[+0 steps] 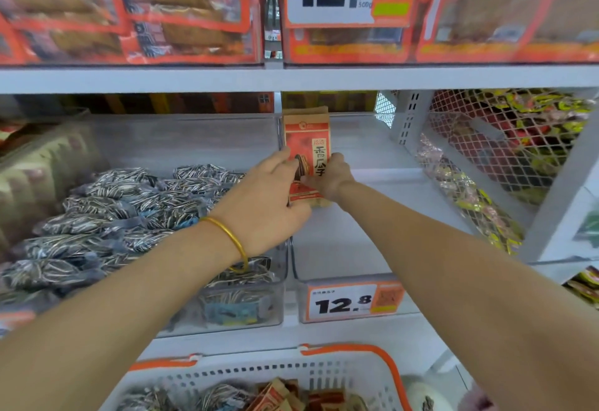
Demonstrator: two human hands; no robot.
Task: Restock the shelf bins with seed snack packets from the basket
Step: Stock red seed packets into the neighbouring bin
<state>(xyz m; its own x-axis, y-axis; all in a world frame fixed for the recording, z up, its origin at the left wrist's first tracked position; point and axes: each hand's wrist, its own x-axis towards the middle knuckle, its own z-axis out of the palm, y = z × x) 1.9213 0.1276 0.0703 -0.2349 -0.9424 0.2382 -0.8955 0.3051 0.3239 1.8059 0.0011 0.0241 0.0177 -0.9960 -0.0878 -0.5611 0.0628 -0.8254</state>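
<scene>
Placing step: left hand (269,198) and right hand (328,178) grip red seed packet (308,141) upright, frame centre, in clear bin (363,242). Next, likely: seat packet, release, reach basket (350,348).

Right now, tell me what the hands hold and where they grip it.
Both hold one upright red seed packet by its lower half: left hand at its left edge, right hand at its right edge.
</scene>
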